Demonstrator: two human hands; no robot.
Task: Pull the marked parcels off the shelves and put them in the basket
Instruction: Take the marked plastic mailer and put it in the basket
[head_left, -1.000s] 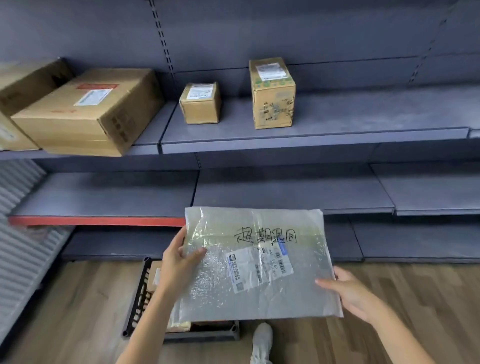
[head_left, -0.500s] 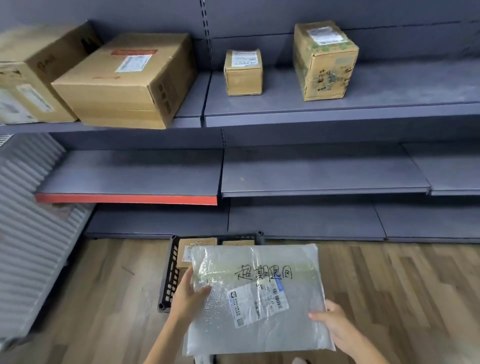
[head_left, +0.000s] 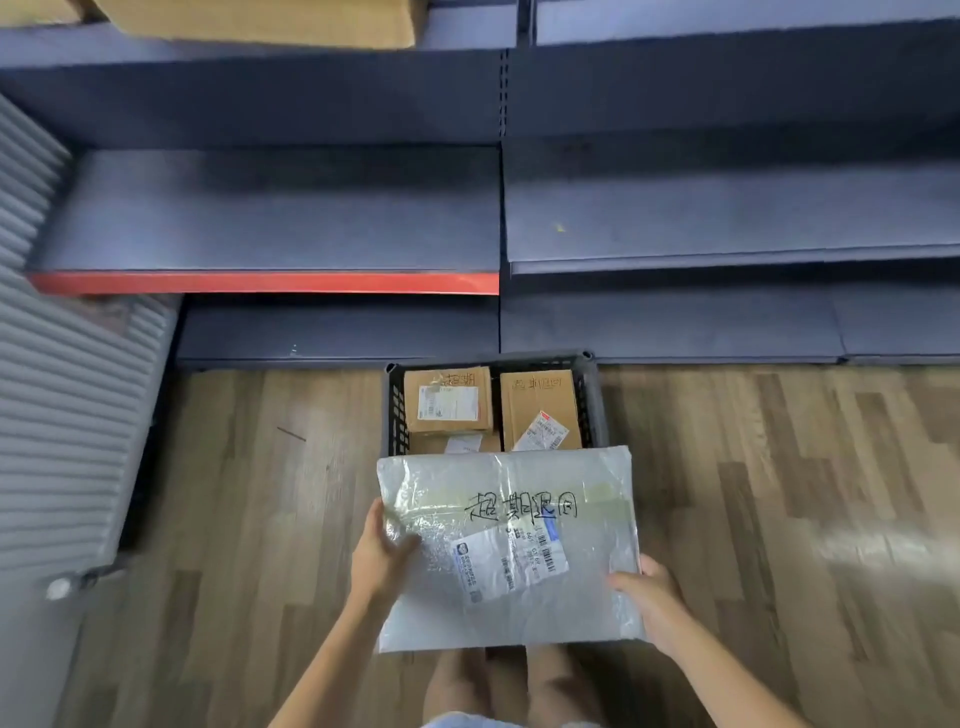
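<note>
A flat silver plastic mailer (head_left: 519, 587) with black handwriting and a white label hangs level over the near half of the black basket (head_left: 392, 410) on the floor. My left hand (head_left: 376, 553) grips its left edge, thumb on top. At the mailer's right edge my right hand (head_left: 649, 597) holds on, thumb over the top face. Two marked cardboard boxes (head_left: 448, 400) (head_left: 537, 410) lie in the basket's far half, both with writing and labels. The mailer hides the basket's near part.
Grey shelves (head_left: 270, 218) run across the back, the lower left one with a red front edge (head_left: 260, 283). A cardboard box (head_left: 260, 23) shows on the top shelf. A ribbed grey panel (head_left: 57, 395) stands at the left. Wood floor surrounds the basket; my legs are below.
The view has tilted down and the basket now lies in full view. Both hands have carried the mailer lower, over the basket's near half. The grip is unchanged.
</note>
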